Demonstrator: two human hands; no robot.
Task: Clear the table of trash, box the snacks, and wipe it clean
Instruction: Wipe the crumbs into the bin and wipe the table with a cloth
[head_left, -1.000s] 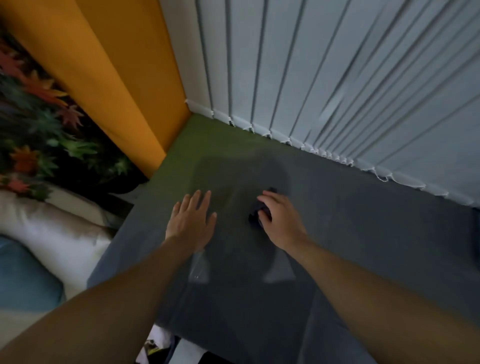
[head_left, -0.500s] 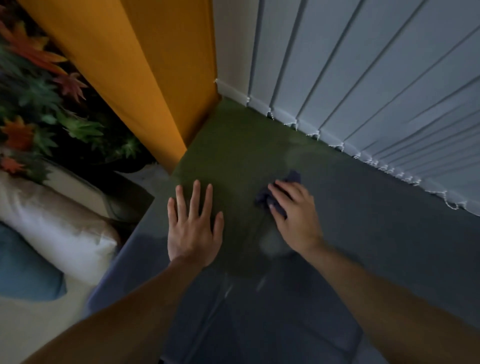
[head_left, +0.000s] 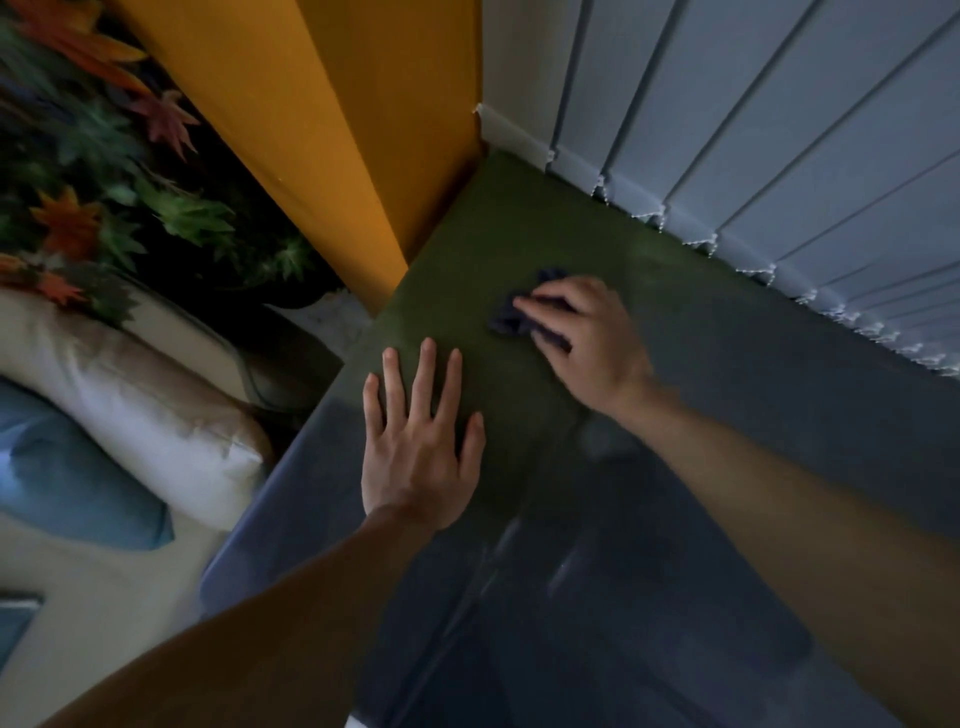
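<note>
A dark, glossy table (head_left: 727, 364) fills the middle and right of the view. My right hand (head_left: 587, 338) presses a crumpled dark blue cloth (head_left: 511, 317) onto the table near its far left corner, fingers curled over it. Only the cloth's left part shows past the fingers. My left hand (head_left: 421, 447) lies flat on the table just in front of the cloth, fingers spread, holding nothing. No trash or snacks are in view.
Grey vertical blinds (head_left: 753, 130) hang along the table's far edge. An orange curtain (head_left: 337, 130) drops at the far left corner. Left of the table are a leafy plant (head_left: 104, 182), a white cushion (head_left: 130, 400) and a blue cushion (head_left: 67, 478).
My right hand has slid the cloth away from me toward the far left corner. My left hand has flattened on the table with fingers spread. The view has swung left.
</note>
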